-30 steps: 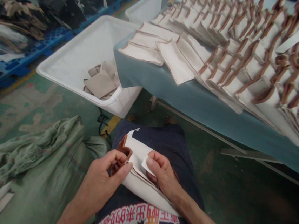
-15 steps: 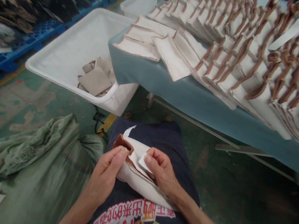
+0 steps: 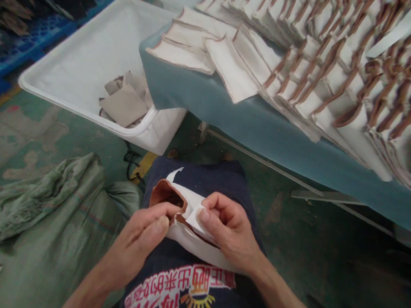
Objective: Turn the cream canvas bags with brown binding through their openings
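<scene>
On my lap lies a white fabric piece with a brown leather edge [image 3: 172,197]. My left hand [image 3: 142,237] pinches its brown-edged end, fingers closed on it. My right hand [image 3: 229,231] is closed on the white flap of the same piece, thumb pressed on top. Both hands sit close together over my dark blue trousers. Above them, a blue-covered table [image 3: 266,131] carries several rows of overlapping white pieces with brown edges [image 3: 308,67].
A white plastic tub [image 3: 79,64] on the floor to the left holds several grey-beige cut pieces [image 3: 125,100]. A green woven sack [image 3: 49,221] lies crumpled at my left. Blue pallets with dark bundles [image 3: 11,14] stand at the far left. Green concrete floor lies under the table.
My hands have drawn closer together on the piece, the right fingers curling tighter over the white flap. The camera tipped slightly, shifting the table and tub up and left.
</scene>
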Demonstrator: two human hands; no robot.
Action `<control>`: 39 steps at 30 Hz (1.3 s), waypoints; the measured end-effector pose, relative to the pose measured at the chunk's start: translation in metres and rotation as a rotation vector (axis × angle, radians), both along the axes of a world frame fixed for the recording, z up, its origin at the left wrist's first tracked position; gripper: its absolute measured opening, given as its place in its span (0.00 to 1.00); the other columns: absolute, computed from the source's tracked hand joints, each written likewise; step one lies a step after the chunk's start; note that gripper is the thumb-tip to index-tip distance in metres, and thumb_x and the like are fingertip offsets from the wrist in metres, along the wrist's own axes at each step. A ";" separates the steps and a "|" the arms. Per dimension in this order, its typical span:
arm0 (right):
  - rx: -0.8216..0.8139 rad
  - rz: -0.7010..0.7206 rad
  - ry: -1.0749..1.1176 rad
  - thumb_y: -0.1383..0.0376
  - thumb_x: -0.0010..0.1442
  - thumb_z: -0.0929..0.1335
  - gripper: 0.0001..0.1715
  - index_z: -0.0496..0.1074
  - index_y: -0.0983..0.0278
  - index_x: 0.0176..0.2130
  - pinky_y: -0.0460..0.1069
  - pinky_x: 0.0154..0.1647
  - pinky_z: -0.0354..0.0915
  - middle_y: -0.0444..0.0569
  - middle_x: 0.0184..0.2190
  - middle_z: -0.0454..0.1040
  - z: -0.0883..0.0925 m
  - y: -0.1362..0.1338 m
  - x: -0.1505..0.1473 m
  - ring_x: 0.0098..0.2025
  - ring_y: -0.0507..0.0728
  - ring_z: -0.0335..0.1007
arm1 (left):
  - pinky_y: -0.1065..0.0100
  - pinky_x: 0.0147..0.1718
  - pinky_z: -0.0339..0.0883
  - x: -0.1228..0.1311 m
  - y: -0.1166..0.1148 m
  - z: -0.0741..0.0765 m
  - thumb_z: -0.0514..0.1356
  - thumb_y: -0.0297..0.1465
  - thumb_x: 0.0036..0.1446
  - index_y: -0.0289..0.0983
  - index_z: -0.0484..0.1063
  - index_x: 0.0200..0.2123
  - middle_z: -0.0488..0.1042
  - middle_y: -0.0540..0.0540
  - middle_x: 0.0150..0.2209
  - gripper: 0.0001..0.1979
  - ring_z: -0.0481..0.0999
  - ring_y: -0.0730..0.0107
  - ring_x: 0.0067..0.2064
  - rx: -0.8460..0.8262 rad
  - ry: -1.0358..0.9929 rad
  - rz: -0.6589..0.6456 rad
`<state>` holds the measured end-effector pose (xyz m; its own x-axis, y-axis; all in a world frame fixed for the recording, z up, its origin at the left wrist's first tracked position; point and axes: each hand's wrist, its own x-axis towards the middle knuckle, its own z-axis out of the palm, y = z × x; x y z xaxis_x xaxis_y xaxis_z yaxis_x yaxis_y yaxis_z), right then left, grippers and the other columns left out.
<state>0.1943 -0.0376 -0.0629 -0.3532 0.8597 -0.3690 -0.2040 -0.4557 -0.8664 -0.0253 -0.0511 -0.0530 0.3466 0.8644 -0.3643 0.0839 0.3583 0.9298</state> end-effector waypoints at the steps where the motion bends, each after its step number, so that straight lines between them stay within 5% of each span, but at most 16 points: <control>1: 0.028 0.013 -0.007 0.37 0.63 0.75 0.32 0.69 0.62 0.34 0.44 0.21 0.46 0.35 0.21 0.60 0.004 -0.001 0.000 0.22 0.47 0.48 | 0.66 0.41 0.71 0.002 0.000 0.002 0.60 0.54 0.71 0.35 0.85 0.45 0.85 0.43 0.38 0.27 0.79 0.60 0.39 0.003 -0.006 -0.026; 6: 0.032 -0.029 -0.025 0.35 0.63 0.74 0.34 0.69 0.61 0.33 0.44 0.22 0.49 0.36 0.21 0.59 0.001 -0.011 -0.007 0.22 0.47 0.49 | 0.70 0.34 0.68 0.011 0.003 0.003 0.68 0.42 0.65 0.36 0.84 0.40 0.81 0.48 0.33 0.14 0.75 0.67 0.34 0.000 0.086 -0.039; 11: 0.032 -0.072 -0.110 0.37 0.64 0.74 0.32 0.68 0.61 0.32 0.45 0.21 0.45 0.34 0.19 0.55 -0.006 -0.013 0.000 0.21 0.47 0.45 | 0.71 0.34 0.67 0.007 0.011 0.005 0.64 0.40 0.69 0.36 0.84 0.38 0.82 0.48 0.32 0.15 0.75 0.68 0.33 -0.014 0.114 -0.071; 17: 0.189 -0.026 -0.370 0.54 0.67 0.72 0.17 0.71 0.62 0.32 0.45 0.22 0.49 0.37 0.20 0.62 0.036 -0.008 0.016 0.21 0.48 0.52 | 0.71 0.28 0.58 0.004 0.020 0.007 0.62 0.48 0.71 0.36 0.76 0.28 0.71 0.52 0.25 0.24 0.63 0.73 0.27 -0.094 -0.043 -0.064; 22: 0.260 0.023 -0.527 0.58 0.68 0.71 0.14 0.73 0.61 0.31 0.45 0.22 0.48 0.36 0.20 0.63 0.057 -0.008 0.018 0.21 0.47 0.53 | 0.69 0.26 0.52 0.017 0.029 0.008 0.60 0.47 0.72 0.38 0.65 0.23 0.59 0.55 0.23 0.27 0.56 0.73 0.26 -0.050 -0.110 -0.094; 39: 0.235 -0.064 -0.585 0.55 0.65 0.71 0.14 0.71 0.60 0.32 0.45 0.22 0.49 0.38 0.20 0.67 0.046 -0.001 0.014 0.20 0.48 0.56 | 0.67 0.26 0.52 0.030 0.039 0.017 0.53 0.43 0.75 0.40 0.59 0.23 0.56 0.55 0.24 0.26 0.54 0.72 0.27 0.126 0.054 -0.137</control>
